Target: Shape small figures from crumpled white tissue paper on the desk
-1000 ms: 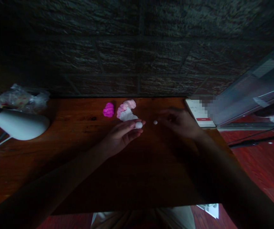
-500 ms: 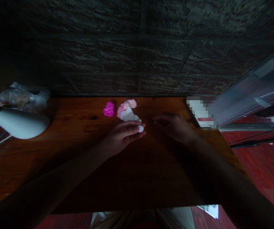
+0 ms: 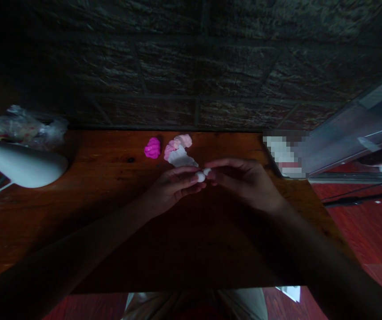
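My left hand (image 3: pixel 174 186) pinches a small white ball of modelling clay (image 3: pixel 200 177) between thumb and fingers. From the right, my right hand (image 3: pixel 244 178) holds a second, smaller white clay piece (image 3: pixel 206 171) at its fingertips, right against the ball. Whether the two pieces are joined I cannot tell. Just beyond my left hand lies a flattened white clay sheet (image 3: pixel 181 157), touching a pale pink clay lump (image 3: pixel 177 143). A bright magenta clay lump (image 3: pixel 153 148) sits to their left on the wooden table (image 3: pixel 111 178).
A white lamp-like object (image 3: pixel 27 165) and a crumpled clear plastic bag (image 3: pixel 27 129) are at the left. A blurred-out white box (image 3: pixel 282 155) stands at the back right. The dark brick wall (image 3: pixel 164 80) borders the table's far edge.
My right hand has moved left and its fingertips now meet my left hand's ball, with a small white clay piece visible in them. My left hand has barely moved.
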`<state>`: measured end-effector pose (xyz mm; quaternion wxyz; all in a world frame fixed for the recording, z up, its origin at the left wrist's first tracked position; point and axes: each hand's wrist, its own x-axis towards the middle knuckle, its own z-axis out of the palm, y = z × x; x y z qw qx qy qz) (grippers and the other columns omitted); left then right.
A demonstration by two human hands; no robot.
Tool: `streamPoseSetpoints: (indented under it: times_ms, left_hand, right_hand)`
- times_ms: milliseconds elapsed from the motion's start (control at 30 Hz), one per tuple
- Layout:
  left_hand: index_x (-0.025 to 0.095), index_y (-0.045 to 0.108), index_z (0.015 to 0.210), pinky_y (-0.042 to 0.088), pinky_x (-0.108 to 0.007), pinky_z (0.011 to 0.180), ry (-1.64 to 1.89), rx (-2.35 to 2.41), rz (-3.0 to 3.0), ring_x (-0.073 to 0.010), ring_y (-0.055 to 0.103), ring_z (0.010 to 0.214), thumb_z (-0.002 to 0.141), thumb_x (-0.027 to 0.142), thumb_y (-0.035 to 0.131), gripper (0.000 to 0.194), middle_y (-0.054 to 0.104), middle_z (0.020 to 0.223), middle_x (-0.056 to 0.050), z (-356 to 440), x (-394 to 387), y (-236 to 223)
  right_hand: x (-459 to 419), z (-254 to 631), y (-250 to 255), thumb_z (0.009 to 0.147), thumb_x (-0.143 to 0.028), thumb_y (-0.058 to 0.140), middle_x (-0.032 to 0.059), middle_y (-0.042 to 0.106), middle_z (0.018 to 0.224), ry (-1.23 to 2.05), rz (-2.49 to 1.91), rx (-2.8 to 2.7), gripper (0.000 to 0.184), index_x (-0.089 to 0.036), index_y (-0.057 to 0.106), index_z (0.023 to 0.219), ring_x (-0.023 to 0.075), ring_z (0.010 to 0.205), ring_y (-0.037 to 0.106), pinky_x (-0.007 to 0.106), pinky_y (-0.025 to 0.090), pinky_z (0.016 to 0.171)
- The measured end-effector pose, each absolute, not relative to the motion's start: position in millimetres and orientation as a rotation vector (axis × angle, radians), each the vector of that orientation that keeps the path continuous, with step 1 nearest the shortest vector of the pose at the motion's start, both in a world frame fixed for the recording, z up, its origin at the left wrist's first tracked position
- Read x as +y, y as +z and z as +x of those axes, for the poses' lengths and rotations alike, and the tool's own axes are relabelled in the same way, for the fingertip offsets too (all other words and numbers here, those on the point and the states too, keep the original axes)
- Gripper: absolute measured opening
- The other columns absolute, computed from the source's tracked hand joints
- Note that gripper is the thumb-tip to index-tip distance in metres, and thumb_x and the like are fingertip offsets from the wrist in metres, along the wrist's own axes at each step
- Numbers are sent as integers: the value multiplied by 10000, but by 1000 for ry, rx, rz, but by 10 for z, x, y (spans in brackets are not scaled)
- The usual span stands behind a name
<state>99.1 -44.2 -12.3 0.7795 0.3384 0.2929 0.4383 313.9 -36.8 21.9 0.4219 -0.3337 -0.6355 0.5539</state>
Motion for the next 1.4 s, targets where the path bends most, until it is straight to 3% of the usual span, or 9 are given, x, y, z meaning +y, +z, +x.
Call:
streamPoseSetpoints:
  times_ms: [367, 533, 700, 867, 1033, 1200, 1400]
  left_hand:
    - [178, 846, 960, 598, -214, 801, 935, 662, 709, -124, 760, 815, 697, 214, 956, 288, 817, 963, -43, 995, -441, -129]
    - [172, 848, 977, 600, -253, 852, 938, 685, 728, -134, 755, 844, 714, 221, 943, 283, 812, 1004, -52, 1006, -459, -115]
    - [177, 851, 966, 597, -213, 810, 932, 689, 741, -121, 755, 829, 718, 239, 941, 271, 810, 976, -42, 1005, -458, -128]
    - [166, 843, 977, 612, -246, 841, 919, 709, 758, -137, 762, 841, 747, 226, 918, 249, 814, 988, -57, 999, -454, -150]
    - [157, 827, 990, 611, -181, 785, 926, 632, 698, -123, 769, 834, 774, 188, 898, 230, 811, 966, -39, 1001, -447, -137]
    - [175, 771, 1077, 629, -223, 712, 904, 611, 567, -134, 769, 758, 888, 127, 768, 195, 807, 973, -39, 980, -445, -104]
    - [156, 767, 1063, 610, -199, 655, 878, 607, 617, -126, 756, 729, 913, 168, 755, 151, 802, 939, -56, 986, -458, -100]
  right_hand:
    - [-366, 3121, 195, 879, -245, 811, 34, 836, 1004, 1316, -850, -1629, 196, -210, 816, 1071, 161, 894, 781, 307, 649, 870]
    - [-370, 3119, 213, 873, -242, 812, 29, 838, 1007, 1276, -877, -1668, 183, -217, 828, 1054, 166, 898, 784, 300, 640, 864]
    - [-369, 3120, 214, 861, -230, 821, 23, 841, 1017, 1253, -886, -1690, 185, -234, 836, 1046, 171, 912, 789, 312, 645, 874]
    - [-361, 3106, 184, 857, -214, 823, 19, 842, 1013, 1264, -869, -1696, 169, -240, 840, 1023, 172, 919, 787, 317, 649, 877]
    - [-361, 3120, 200, 848, -210, 836, 15, 834, 985, 1409, -825, -1601, 220, -230, 819, 1067, 154, 871, 779, 309, 651, 856]
    - [-350, 3165, 264, 822, -176, 859, 35, 811, 1152, 1504, -805, -1504, 345, -245, 786, 1152, 166, 978, 777, 315, 636, 902]
    - [-331, 3142, 182, 872, -244, 825, 27, 833, 983, 1470, -840, -1534, 240, -240, 810, 1112, 127, 779, 743, 250, 599, 697]
